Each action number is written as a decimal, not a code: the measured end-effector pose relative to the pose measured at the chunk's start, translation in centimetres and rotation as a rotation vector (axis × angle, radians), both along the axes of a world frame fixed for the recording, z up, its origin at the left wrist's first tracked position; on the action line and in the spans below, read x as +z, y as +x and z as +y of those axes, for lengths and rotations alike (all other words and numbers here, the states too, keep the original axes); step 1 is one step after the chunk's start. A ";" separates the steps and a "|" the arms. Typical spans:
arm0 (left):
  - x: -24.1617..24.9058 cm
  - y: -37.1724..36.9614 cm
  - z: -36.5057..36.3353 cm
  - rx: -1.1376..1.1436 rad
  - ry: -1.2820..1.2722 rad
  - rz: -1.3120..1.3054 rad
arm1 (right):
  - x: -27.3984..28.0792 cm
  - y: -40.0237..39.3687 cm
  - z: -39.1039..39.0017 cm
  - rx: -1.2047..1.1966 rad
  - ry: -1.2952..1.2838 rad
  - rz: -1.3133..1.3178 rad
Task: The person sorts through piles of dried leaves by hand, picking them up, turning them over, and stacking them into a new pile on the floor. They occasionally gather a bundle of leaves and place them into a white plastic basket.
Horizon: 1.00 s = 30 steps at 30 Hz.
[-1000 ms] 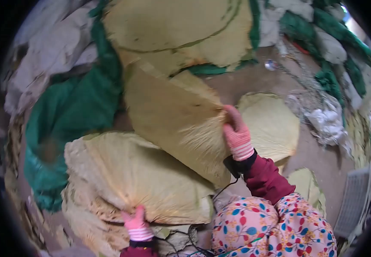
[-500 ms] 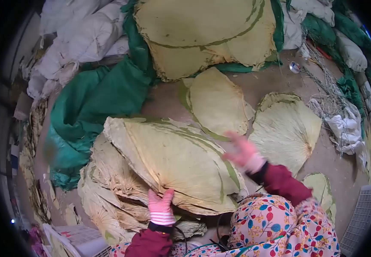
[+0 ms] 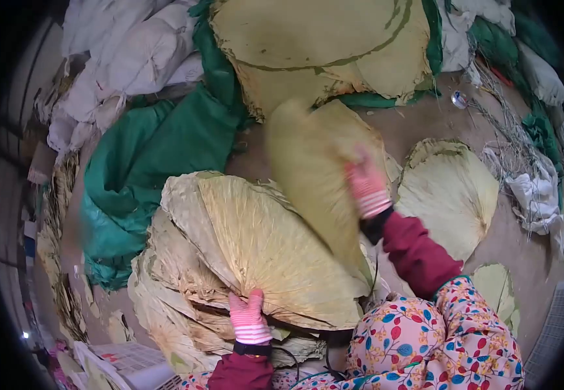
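Note:
In a pink striped glove, my left hand (image 3: pixel 249 316) has its thumb and fingers on the near edge of a pile of large dried leaves (image 3: pixel 256 247); the fingertips are partly hidden by the leaf edge. My right hand (image 3: pixel 368 184), gloved alike, grips a single greenish leaf (image 3: pixel 314 182), lifted and tilted, blurred by motion. Beneath the top leaf, crumpled brown leaves (image 3: pixel 194 276) fan out toward the lower left. Beyond the right hand, a separate fan-shaped leaf (image 3: pixel 448 195) lies on the floor.
A tall stack of leaves (image 3: pixel 321 39) rests on green cloth at the top. Green fabric (image 3: pixel 158 169) spreads at the left, with white sacks (image 3: pixel 145 52) behind. String and a white bag (image 3: pixel 534 198) lie at the right. A printed sheet (image 3: pixel 129 364) is at the lower left.
My right hand has moved up and now holds a leaf raised off the pile, exposing a yellower, veined leaf below. My left hand stays at the pile's near edge. The view has shifted slightly.

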<state>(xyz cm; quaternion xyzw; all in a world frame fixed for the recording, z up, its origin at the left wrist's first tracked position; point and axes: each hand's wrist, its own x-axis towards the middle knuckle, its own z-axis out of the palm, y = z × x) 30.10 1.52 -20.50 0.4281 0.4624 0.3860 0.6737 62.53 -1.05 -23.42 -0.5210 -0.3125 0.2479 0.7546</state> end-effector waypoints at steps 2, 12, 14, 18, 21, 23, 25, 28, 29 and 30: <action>-0.7 -0.3 0.1 0.031 0.033 0.041 | 4.9 1.8 -1.7 -0.264 -0.110 -0.309; 0.9 1.3 -2.3 -0.262 0.143 0.208 | 3.6 -14.7 -0.6 0.676 -0.478 -0.841; -0.3 1.1 -2.4 -0.230 0.062 0.107 | 2.3 -14.0 -0.4 0.727 -0.471 -0.738; -0.4 0.7 -1.1 -0.136 0.066 0.131 | 2.3 -10.5 -1.3 0.451 -0.487 -0.536; -1.6 -0.7 0.5 -0.010 0.058 0.134 | 2.6 -4.3 -2.2 -0.036 -0.479 -0.488; -2.1 -1.3 0.9 0.050 0.058 0.091 | -0.3 3.3 -3.2 -0.173 -0.499 -0.381; -1.8 -1.3 1.0 0.080 0.027 0.055 | -2.6 9.1 -3.3 -0.384 -0.452 -0.323; -1.3 -0.7 0.6 0.103 0.002 0.044 | -5.1 14.9 -3.6 -0.481 -0.747 -0.463; -1.5 -0.8 0.5 0.090 -0.003 0.047 | -4.7 14.7 -3.2 -0.531 -0.874 -0.569; -1.5 -0.6 0.4 0.071 0.009 0.050 | -4.4 14.4 -2.9 -0.580 -1.001 -0.673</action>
